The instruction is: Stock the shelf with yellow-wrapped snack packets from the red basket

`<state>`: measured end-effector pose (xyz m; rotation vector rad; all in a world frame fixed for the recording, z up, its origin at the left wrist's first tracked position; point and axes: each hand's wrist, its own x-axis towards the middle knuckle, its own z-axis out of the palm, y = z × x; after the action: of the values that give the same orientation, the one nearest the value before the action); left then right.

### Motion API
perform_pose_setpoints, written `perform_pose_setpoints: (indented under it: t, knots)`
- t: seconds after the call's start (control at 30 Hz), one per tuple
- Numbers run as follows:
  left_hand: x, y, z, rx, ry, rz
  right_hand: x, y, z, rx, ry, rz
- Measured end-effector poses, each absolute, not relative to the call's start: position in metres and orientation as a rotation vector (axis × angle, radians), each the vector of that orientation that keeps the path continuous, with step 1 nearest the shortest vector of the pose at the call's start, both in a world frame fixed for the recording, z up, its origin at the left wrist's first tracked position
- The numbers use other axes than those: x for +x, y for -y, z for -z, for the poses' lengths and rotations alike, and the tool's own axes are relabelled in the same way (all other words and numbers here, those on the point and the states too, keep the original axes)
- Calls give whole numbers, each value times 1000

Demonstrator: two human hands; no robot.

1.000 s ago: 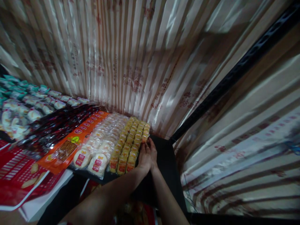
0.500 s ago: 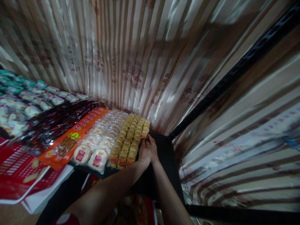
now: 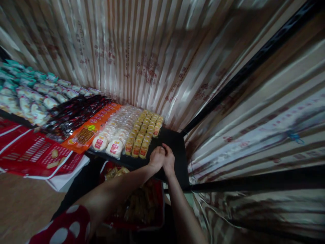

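Observation:
My left hand (image 3: 157,157) and my right hand (image 3: 168,160) are close together above the bare end of a black shelf (image 3: 177,142). The fingers of both are curled inward and closed; whatever may be between them is hidden. Just beyond and to the left stand rows of small yellow wrapped packets (image 3: 139,135), the rightmost row shorter than the others. My hands are apart from these rows. Below my forearms sits a red basket (image 3: 160,213) holding more wrapped packets (image 3: 139,203), dim and partly covered by my left arm.
Leftward along the shelf lie round white wrapped crackers (image 3: 115,147), an orange snack bag (image 3: 83,137), dark glossy packets (image 3: 76,113) and green-and-white packets (image 3: 27,84). Another red basket (image 3: 33,152) hangs out in front. A striped curtain (image 3: 142,51) and black metal post (image 3: 228,81) bound the shelf.
Both hands have drawn back from the short row of yellow packets towards me. The view has shifted, so more of the lower red basket shows.

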<state>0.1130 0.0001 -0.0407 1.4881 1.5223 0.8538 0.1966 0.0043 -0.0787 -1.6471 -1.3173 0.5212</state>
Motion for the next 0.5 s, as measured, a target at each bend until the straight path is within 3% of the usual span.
perform_pose_setpoints:
  t: [0.2, 0.33, 0.5]
  knots:
    - [82, 68, 43, 1573, -1388, -796, 181, 80, 74, -1665, 1326, -520]
    - [60, 107, 68, 1592, -1351, -842, 170, 123, 83, -1661, 1525, -478]
    - [32, 127, 108, 1495, -1432, -661, 156, 141, 107, -1752, 1818, -656]
